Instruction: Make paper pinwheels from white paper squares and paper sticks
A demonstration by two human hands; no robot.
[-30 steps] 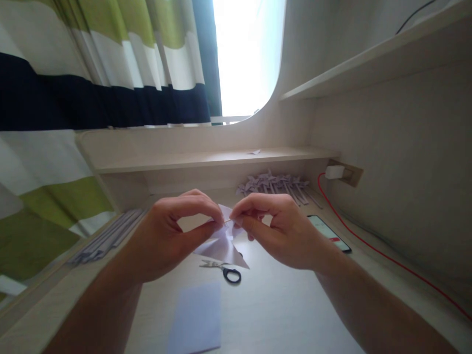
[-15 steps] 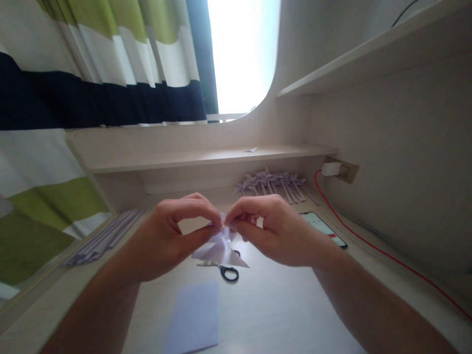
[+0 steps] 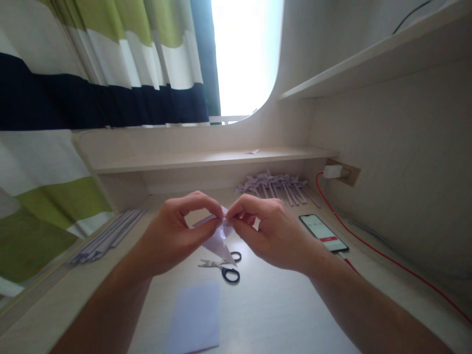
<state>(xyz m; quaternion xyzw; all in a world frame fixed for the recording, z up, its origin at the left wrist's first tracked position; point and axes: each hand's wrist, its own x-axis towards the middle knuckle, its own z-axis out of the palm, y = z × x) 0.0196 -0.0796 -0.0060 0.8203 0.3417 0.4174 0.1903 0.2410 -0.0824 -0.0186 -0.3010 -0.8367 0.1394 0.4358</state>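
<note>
A small pale lilac paper pinwheel (image 3: 218, 244) hangs between my two hands above the desk. My left hand (image 3: 188, 223) pinches it near its centre with thumb and forefinger. From the other side my right hand (image 3: 263, 226) pinches the same spot, its fingertips almost touching the left ones. The fingertips hide the centre of the paper. Below it lie scissors (image 3: 229, 274) with black handles, blades pointing left. Closer to me a flat lilac paper sheet (image 3: 195, 317) rests on the desk.
Several paper pinwheels on sticks (image 3: 273, 184) lie at the back under the shelf (image 3: 177, 161). Rolled paper sticks (image 3: 106, 236) are piled at the left. A phone (image 3: 324, 233) with a red cable (image 3: 383, 255) lies at the right. A paper scrap (image 3: 252, 152) sits on the shelf.
The paper in my hands has turned and folded closer in, so less of it spreads out below. More of the scissors and the phone now shows.
</note>
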